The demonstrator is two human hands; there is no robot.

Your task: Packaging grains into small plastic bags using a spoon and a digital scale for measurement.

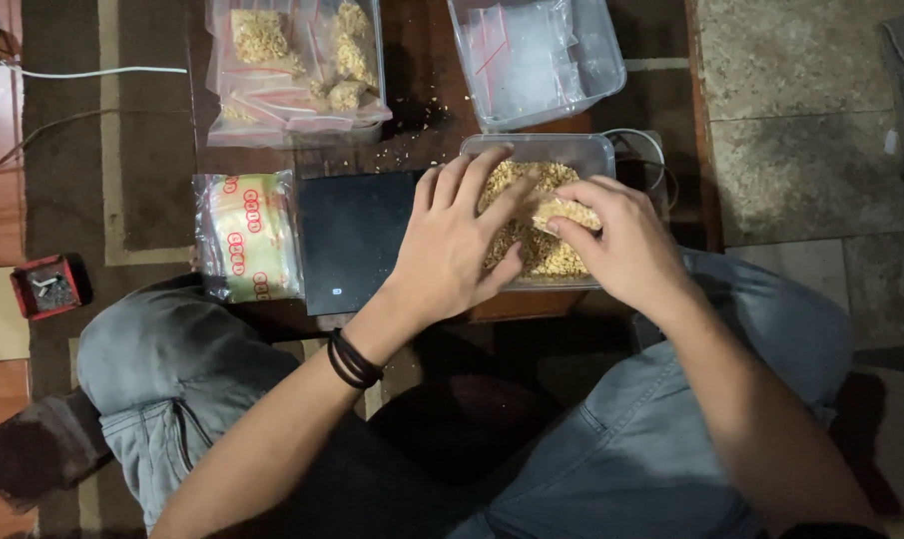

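A clear plastic tub full of pale yellow-brown granules sits in front of me. My left hand is spread flat over its left side, fingers apart, touching the granules. My right hand reaches in from the right, fingers pinched on a small clear bag of granules above the tub. A black wristband circles my left wrist.
A black flat scale lies left of the tub. Beside it is a roll of printed bags. Filled small bags are piled at the back, a clear box of empty bags at back right. A small red tray is far left.
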